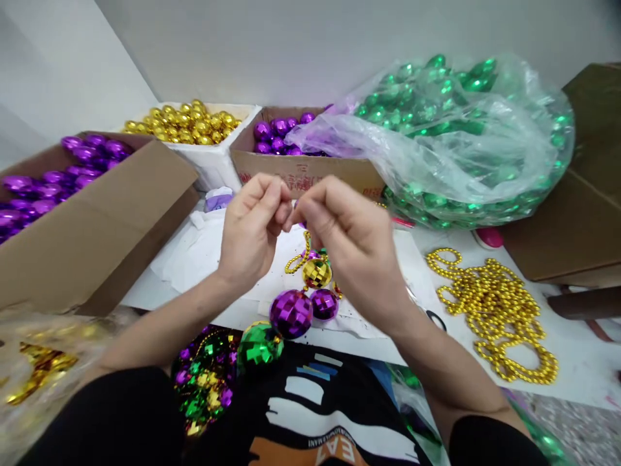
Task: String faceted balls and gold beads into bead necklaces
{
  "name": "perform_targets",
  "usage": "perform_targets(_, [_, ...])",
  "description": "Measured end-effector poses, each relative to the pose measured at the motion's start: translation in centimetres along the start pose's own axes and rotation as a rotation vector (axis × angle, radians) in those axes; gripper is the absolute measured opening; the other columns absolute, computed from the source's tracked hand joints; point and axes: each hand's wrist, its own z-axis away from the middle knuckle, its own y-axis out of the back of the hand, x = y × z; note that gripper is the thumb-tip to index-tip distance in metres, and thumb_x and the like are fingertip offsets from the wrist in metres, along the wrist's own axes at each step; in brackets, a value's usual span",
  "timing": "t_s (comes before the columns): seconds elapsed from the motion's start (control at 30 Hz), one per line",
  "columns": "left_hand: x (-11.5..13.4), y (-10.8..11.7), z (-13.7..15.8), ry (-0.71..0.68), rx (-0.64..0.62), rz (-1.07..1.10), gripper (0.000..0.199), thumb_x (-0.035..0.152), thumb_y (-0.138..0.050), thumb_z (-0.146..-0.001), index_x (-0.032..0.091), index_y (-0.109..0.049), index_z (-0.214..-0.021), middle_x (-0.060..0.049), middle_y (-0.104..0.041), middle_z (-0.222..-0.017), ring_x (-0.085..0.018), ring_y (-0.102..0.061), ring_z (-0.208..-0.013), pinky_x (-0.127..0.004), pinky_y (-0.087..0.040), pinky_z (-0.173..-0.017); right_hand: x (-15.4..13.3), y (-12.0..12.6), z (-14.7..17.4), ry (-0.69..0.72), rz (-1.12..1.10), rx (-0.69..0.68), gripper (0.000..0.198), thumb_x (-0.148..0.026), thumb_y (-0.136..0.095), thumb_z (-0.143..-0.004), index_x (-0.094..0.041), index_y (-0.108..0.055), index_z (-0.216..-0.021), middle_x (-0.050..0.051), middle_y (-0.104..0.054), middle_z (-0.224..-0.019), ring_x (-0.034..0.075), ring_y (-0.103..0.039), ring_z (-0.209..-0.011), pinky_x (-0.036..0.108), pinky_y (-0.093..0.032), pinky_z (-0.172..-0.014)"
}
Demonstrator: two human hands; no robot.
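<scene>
Left hand point(251, 228) and right hand point(353, 249) are pinched near the balls point(291, 314), presumably for precision; anything held cannot be told.

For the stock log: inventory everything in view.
cartons: three, brown, left, back, right
box: one, white, back left
smooth balls: many, gold in box, purple in left and back cartons
plastic bag: one, clear, back right, green ornaments inside
bead strands: uncounted, gold, right and centre
faceted balls: four-plus, purple, gold, green, front centre
ornament pile: uncounted, mixed, lower left
table: one, white, centre
unidentified object: one, pink, right
shirt: one, black, bottom
left hand, right hand: two, bare, centre
</scene>
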Motion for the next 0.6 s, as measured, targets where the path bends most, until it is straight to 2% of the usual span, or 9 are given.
perform_targets(0.1, [-1.1, 0.7, 3.0, -0.060, 0.165, -0.007, 0.026, 0.035, -0.063, -0.093, 0.019, -0.054, -0.074, 0.004, -0.043, -0.059, -0.008, -0.043, -0.055, -0.018, -0.042, -0.054, 1.3, -1.6, 2.6, -0.012, 0.046, -0.040, 0.022, -0.023, -0.051, -0.099, -0.021, -0.057, -0.078, -0.001, -0.050, -0.073, 0.012, -0.046, -0.068, 0.026, -0.037, -0.063])
perform_targets(0.17, [-2.1, 0.9, 5.1, -0.054, 0.201, 0.011, 0.025, 0.035, -0.060, -0.095, 0.020, -0.054, -0.076, 0.004, -0.043, -0.060, -0.008, -0.043, -0.056, -0.020, -0.043, -0.057, 2.2, -2.0, 4.8, -0.077, 0.033, -0.031, 0.022, -0.023, -0.050, -0.100, -0.021, -0.056, -0.079, -0.002, -0.050, -0.072, 0.011, -0.045, -0.066, 0.026, -0.037, -0.063])
perform_targets(0.3, [-3.0, 0.4, 8.7, -0.058, 0.159, 0.022, 0.020, 0.031, -0.054, -0.099, 0.021, -0.057, -0.082, 0.003, -0.047, -0.063, -0.009, -0.046, -0.059, -0.023, -0.045, -0.062, 2.8, -2.5, 8.8, -0.200, -0.004, 0.070, 0.024, -0.031, -0.048, -0.102, -0.022, -0.056, -0.081, -0.001, -0.049, -0.071, 0.013, -0.046, -0.065, 0.028, -0.037, -0.061])
perform_targets(0.4, [-3.1, -0.2, 10.5, -0.081, 0.146, -0.034, 0.019, 0.030, -0.050, -0.100, 0.022, -0.058, -0.085, 0.003, -0.048, -0.064, -0.010, -0.046, -0.059, -0.024, -0.044, -0.060, 3.0, -2.7, 10.6, -0.213, 0.028, 0.141, 0.023, -0.033, -0.048, -0.101, -0.023, -0.059, -0.084, 0.000, -0.052, -0.072, 0.014, -0.047, -0.066, 0.030, -0.037, -0.062])
perform_targets(0.5, [-3.0, -1.4, 11.0, -0.097, 0.111, -0.047, 0.019, 0.031, -0.050, -0.101, 0.022, -0.058, -0.086, 0.002, -0.049, -0.065, -0.011, -0.047, -0.059, -0.026, -0.045, -0.060, 2.9, -2.2, 11.1, -0.172, 0.109, 0.246, 0.022, -0.033, -0.051, -0.100, -0.024, -0.062, -0.083, 0.001, -0.053, -0.072, 0.015, -0.047, -0.066, 0.031, -0.036, -0.061])
perform_targets(0.6, [-2.2, -3.3, 10.2, -0.128, 0.056, -0.012, 0.021, 0.035, -0.049, -0.101, 0.023, -0.057, -0.086, 0.002, -0.049, -0.064, -0.011, -0.048, -0.058, -0.026, -0.046, -0.058, 2.1, -0.7, 10.5, -0.147, 0.050, 0.284, 0.021, -0.034, -0.054, -0.099, -0.025, -0.063, -0.082, 0.000, -0.052, -0.070, 0.015, -0.044, -0.063, 0.030, -0.034, -0.058])
